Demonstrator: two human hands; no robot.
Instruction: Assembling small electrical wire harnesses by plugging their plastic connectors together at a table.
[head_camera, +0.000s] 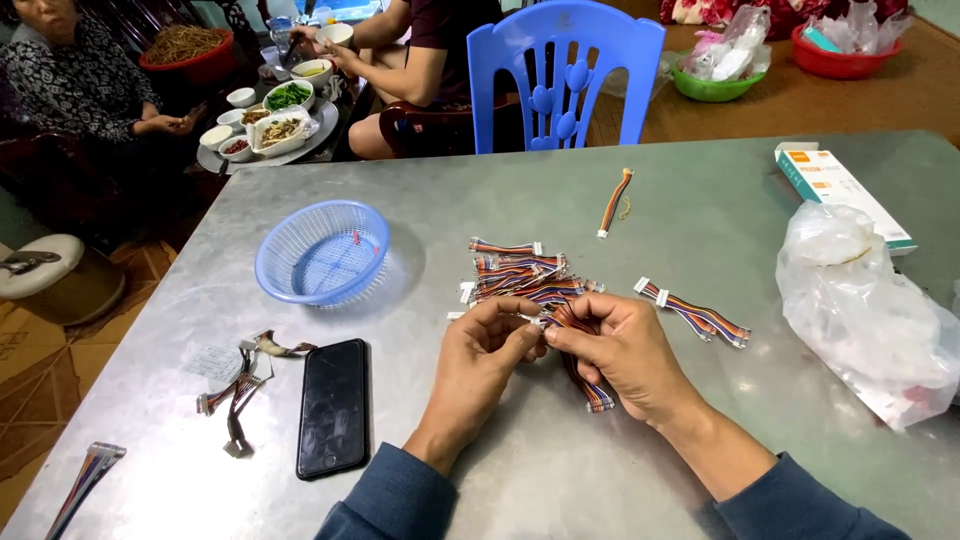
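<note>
Near the bench's front edge, both hands (490, 345) (620, 350) pinch one ribbon cable (580, 370); a pile (525, 275) waits behind, basket (275, 270) nearly empty.

The table (640, 480) carries one blue basket (322, 251), one black phone (333, 406) and one white box (842, 192). One clear plastic bag (868, 310) lies at its right edge. Two hands (490, 345) work there.

Grey metal table (300, 470), blue plastic chair (566, 75) at twelve o'clock, patterned brown tile floor (40, 370) at nine o'clock, round stool (50, 275) beside it, soft even light
</note>
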